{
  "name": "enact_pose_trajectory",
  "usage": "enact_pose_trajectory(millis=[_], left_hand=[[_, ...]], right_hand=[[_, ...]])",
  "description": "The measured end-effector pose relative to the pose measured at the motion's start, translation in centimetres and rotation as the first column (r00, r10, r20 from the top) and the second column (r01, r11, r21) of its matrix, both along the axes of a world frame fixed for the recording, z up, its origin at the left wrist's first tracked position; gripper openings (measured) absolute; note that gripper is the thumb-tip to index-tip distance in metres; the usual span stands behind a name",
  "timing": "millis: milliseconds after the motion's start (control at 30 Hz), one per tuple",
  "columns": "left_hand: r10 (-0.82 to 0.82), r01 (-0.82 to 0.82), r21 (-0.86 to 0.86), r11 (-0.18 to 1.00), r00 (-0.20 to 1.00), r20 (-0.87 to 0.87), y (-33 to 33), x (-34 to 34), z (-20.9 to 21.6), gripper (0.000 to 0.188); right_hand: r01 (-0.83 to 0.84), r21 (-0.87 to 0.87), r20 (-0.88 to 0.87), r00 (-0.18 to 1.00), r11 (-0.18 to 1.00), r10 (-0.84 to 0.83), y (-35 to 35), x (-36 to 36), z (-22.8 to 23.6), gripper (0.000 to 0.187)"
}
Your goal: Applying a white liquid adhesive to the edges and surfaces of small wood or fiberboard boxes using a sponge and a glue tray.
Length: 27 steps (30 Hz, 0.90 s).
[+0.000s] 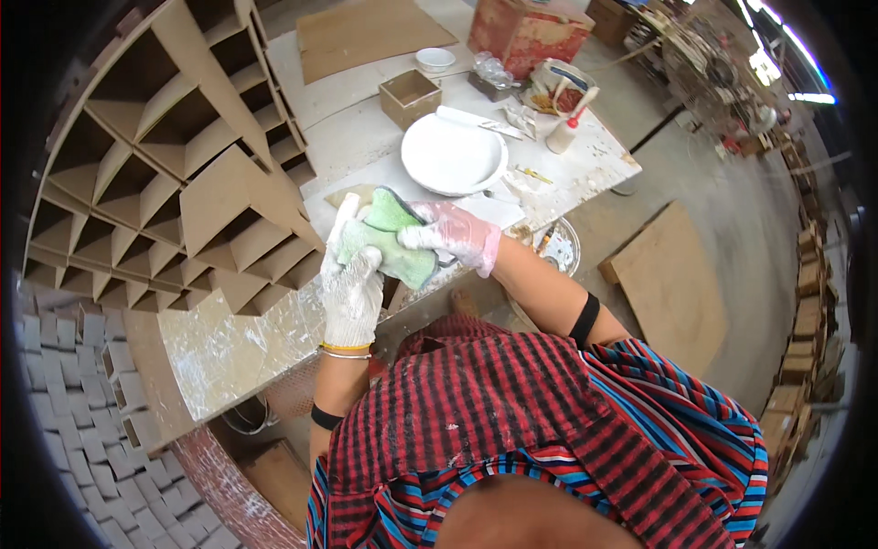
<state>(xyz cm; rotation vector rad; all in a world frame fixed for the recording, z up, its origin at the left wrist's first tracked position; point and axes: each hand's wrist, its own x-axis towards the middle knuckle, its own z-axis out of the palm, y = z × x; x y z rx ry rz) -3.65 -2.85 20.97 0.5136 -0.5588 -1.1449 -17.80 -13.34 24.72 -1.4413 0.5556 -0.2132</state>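
A green cloth point(395, 245) with a dark edge is bunched between my two hands over the near edge of the table. My left hand point(354, 297), in a white knit glove, grips its left side. My right hand point(462, 236), in a pinkish glove smeared with white, closes on its right side. A white rounded end point(347, 212) sticks up by the cloth's left edge; whether it is a glove finger or a held piece, I cannot tell. Just beyond my hands sits a round white basin point(453, 156) of white material, with a broad-bladed scraper point(476, 120) across its far rim.
Brown compartmented shelving point(229, 197) rises at the left. On the white table point(599, 165) are a square box point(409, 98), a small bowl point(434, 60), a red-capped bottle point(562, 137) and a red box point(530, 38). A bucket point(560, 249) stands beside my right forearm.
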Motion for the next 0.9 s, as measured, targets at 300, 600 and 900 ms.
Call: enact_pose_trajectory(millis=[300,600,900], left_hand=[[0.140,-0.224,0.196,0.955,0.918,0.370,2.1,-0.4,2.2,0.054],[0.032,-0.029,0.178,0.984,0.999,-0.016,2.1,0.1,1.0,0.050],[-0.231,0.120,0.436,0.892,0.950,0.211,0.9,0.5,3.4,0.061]], right_hand=[[0.381,-0.817,0.391,0.918,0.434,-0.070,1.7,0.6,1.1,0.017],[0.088,-0.993,0.080,0.992,-0.080,0.096,2.5,0.5,-0.8,0.048],[0.065,-0.939,0.093,0.993,0.337,0.068,-5.3,-2.2,-2.4,0.052]])
